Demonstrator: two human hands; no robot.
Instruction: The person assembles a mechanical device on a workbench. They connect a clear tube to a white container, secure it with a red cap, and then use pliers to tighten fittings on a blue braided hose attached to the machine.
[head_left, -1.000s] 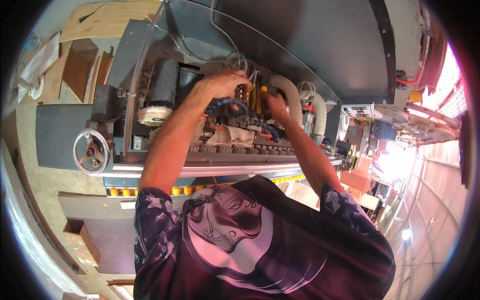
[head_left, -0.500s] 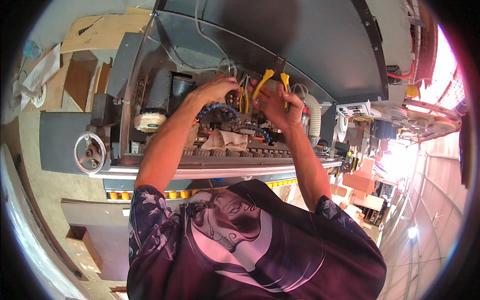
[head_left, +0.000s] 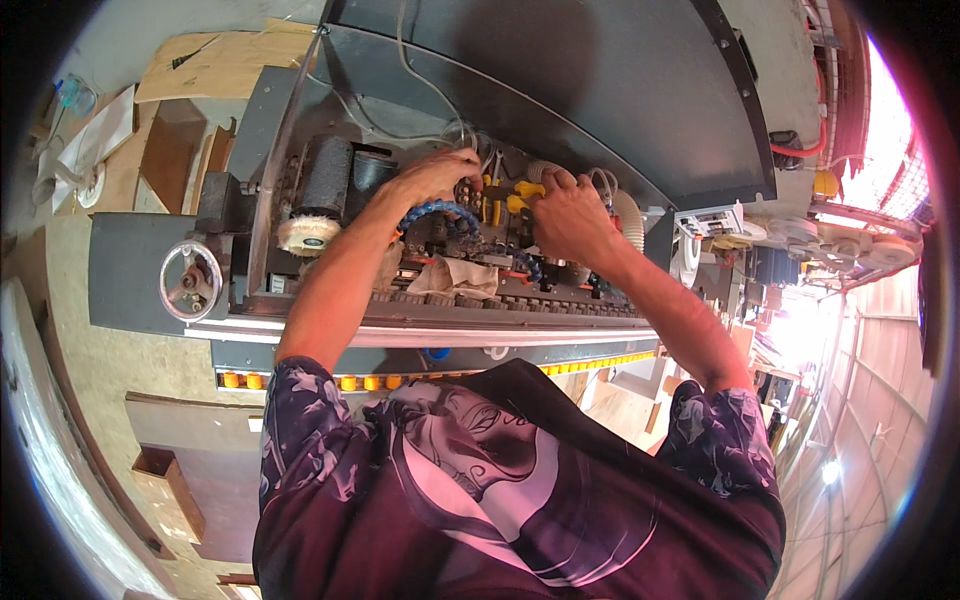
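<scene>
Inside the opened dark machine, my left hand (head_left: 440,178) reaches in from the left. Its fingers are curled down by small dark metal fittings (head_left: 466,192) and thin pale hoses; what they grip is hidden. To its right, my right hand (head_left: 572,218) is back-up, with fingers bent around yellow-handled pliers (head_left: 524,194). Most of that tool is covered by the hand. Between the hands, a second yellow-handled hand tool (head_left: 491,210) stands among the parts. A blue coiled hose (head_left: 440,208) curves below my left wrist.
The raised dark cover (head_left: 620,90) rises behind the machine. On the left are a fluffy buffing wheel (head_left: 308,235) and a handwheel (head_left: 190,282). A ribbed pale hose (head_left: 628,218) runs beside my right hand. Crumpled paper (head_left: 455,278) lies near the front rail.
My right hand has turned from palm-up to back-up, and the spread plier handles have swung down and closer together. My left hand stays at nearly the same place.
</scene>
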